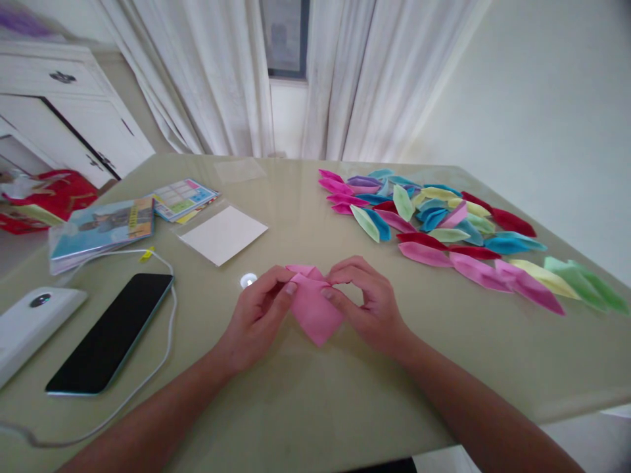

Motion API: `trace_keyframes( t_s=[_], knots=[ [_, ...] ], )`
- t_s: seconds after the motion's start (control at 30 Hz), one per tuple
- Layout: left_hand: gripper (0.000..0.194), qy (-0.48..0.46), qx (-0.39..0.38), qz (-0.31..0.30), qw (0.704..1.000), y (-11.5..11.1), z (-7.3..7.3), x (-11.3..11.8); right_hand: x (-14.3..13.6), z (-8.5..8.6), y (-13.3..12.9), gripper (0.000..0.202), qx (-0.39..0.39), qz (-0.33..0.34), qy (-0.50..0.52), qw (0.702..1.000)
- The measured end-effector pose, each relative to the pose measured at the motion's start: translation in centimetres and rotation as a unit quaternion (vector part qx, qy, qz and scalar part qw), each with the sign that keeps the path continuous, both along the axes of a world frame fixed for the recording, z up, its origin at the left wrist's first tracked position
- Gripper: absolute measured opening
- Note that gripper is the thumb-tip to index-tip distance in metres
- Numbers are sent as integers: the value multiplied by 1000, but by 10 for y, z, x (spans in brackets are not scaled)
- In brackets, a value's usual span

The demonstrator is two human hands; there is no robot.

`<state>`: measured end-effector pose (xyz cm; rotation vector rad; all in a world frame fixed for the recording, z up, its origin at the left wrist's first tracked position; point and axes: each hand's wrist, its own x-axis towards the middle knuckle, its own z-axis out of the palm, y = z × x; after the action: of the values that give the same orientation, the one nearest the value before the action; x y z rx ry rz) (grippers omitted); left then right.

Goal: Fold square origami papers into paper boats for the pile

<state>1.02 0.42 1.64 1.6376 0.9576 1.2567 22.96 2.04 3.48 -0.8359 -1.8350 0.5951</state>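
A pink square of paper (315,309), partly folded, lies on the pale green table (305,407) in front of me. My left hand (256,318) pinches its upper left edge between thumb and fingers. On the other side my right hand (369,302) presses and grips the upper right edge. The top corners are folded over toward the middle, and the lower point of the paper faces me. Both forearms rest low over the near table edge.
Several folded paper boats (444,223) in pink, blue, green, yellow and red spread across the right. At left lie a black phone (111,332) with a white cable (162,355), a white device (29,325), booklets (101,230), a clear-sleeved paper pack (224,233).
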Motion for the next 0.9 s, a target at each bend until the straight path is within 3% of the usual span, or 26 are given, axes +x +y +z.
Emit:
trace_keyframes(
  t_s=[0.2, 0.33, 0.43, 0.57, 0.7, 0.9],
  knots=[
    [29, -55, -31, -30, 998, -3, -12, 1, 1, -1, 2, 11, -85, 35, 21, 996],
    [34, -58, -25, -39, 997, -3, -15, 2, 1, -3, 3, 7, -120, 65, 52, 989],
    [30, -66, -7, -22, 998, -1, -13, 1, 2, -3, 3, 8, -116, 71, 61, 989],
    [18, -41, 19, -17, 999, 2, -10, -2, 4, -3, 2, 24, -127, 107, 56, 985],
    [22, 1, 55, 21, 998, 2, -8, -4, 4, -6, 1, 28, -125, 114, 42, 985],
    [19, -67, 31, 40, 996, 2, -6, -1, 4, -8, 2, 26, -96, 93, 71, 989]
  ],
)
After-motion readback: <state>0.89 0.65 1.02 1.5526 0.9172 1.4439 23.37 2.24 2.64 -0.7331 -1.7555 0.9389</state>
